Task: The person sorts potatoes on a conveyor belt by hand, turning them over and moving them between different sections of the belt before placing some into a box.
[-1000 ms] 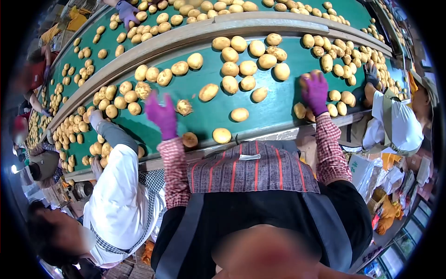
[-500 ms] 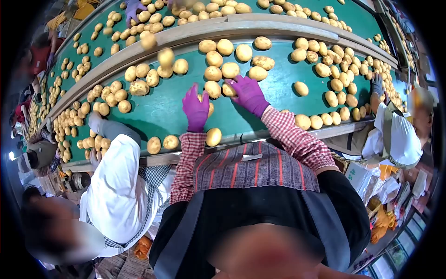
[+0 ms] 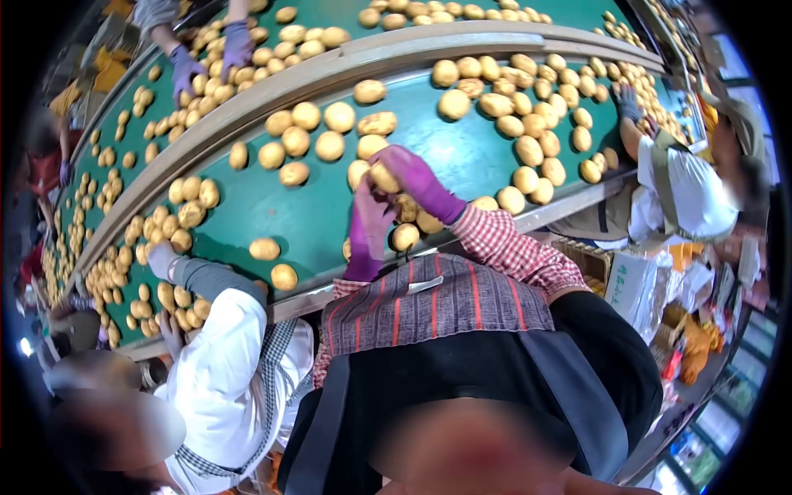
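Both my hands wear purple gloves and meet over the near part of the green belt (image 3: 223, 216). My right hand (image 3: 417, 180) is closed on a potato (image 3: 384, 177), its fingers over the top. Beside it, my left hand (image 3: 369, 223) is upright with fingers apart, its fingertips close to that same potato; whether it touches it is unclear. Just under my right hand lie a darker potato (image 3: 405, 208) and a pale one (image 3: 405, 237). Several potatoes rest a little farther off, among them a rough, blotchy one (image 3: 377, 124).
A wooden divider (image 3: 330, 64) separates a second belt, where a co-worker's purple-gloved hands (image 3: 237, 49) reach in. Co-workers in white stand at my left (image 3: 219, 363) and right (image 3: 681, 194), hands among potatoes. A metal edge (image 3: 307, 302) borders the near side.
My hands have come together and nearer to my body, the right one now around a potato. The potatoes near me lie farther left, and the view has shifted somewhat.
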Tool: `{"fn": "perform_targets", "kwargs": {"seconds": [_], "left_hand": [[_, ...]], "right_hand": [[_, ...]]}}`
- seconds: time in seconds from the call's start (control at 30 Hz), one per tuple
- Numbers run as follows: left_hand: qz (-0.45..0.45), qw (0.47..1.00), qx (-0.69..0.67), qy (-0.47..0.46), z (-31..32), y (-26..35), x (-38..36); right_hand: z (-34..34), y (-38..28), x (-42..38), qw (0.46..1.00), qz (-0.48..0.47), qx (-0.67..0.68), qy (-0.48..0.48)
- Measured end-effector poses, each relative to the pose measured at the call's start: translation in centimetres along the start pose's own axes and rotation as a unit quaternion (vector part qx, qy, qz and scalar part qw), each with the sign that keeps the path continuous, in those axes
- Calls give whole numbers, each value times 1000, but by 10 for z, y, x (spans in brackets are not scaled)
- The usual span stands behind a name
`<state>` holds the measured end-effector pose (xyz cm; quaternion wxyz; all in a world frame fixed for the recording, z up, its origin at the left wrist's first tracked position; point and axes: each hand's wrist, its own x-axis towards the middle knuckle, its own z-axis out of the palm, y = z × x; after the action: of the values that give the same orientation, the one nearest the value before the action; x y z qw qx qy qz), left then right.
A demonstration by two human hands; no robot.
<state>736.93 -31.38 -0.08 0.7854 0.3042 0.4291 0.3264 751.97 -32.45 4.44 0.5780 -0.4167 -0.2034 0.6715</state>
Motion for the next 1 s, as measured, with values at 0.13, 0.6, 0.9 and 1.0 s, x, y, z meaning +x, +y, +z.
{"fn": "perform_targets", "kwargs": {"seconds": [0.13,0.6,0.9,1.0], "left_hand": [[213,895,391,18,18,12,-23],[149,874,411,210,-44,-76,-18],[99,970,211,-71,133,-99,27],[-3,995,59,-77,176,-64,6]], "right_hand": [[-14,4,-18,813,-333,-477,0],[-229,-105,-70,649,-389,-615,221],[-337,-158,32,796,-186,-568,95],[-315,-185,-5,986,-54,-154,37]]}}
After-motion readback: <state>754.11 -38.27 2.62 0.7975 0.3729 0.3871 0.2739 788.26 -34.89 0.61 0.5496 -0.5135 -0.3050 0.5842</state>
